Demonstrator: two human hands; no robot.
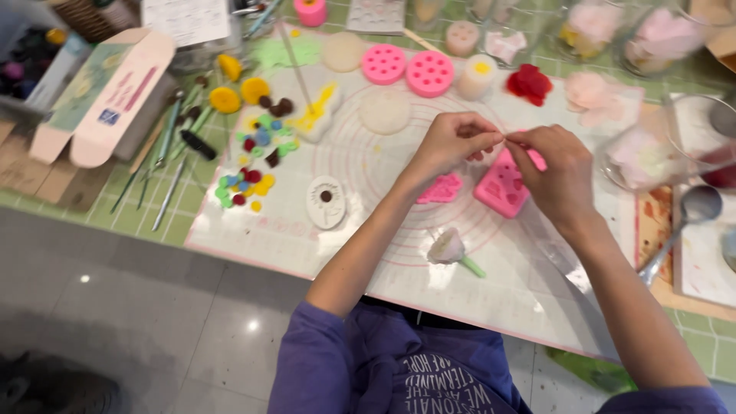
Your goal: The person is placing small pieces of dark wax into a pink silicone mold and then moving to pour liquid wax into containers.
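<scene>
Fingertips of the left hand (pixel 452 142) and right hand (pixel 556 172) meet, pinching a tiny pink piece (pixel 509 139) between them above the white mat (pixel 491 268). Just below lie a pink mould (pixel 502 188) and a pink flat piece (pixel 441 188).

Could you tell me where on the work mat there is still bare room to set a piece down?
The mat is bare along its near edge, between the white oval mould and the white flower. More room lies right of that flower, below the right hand. The far left is crowded with small coloured pieces and tools.
</scene>
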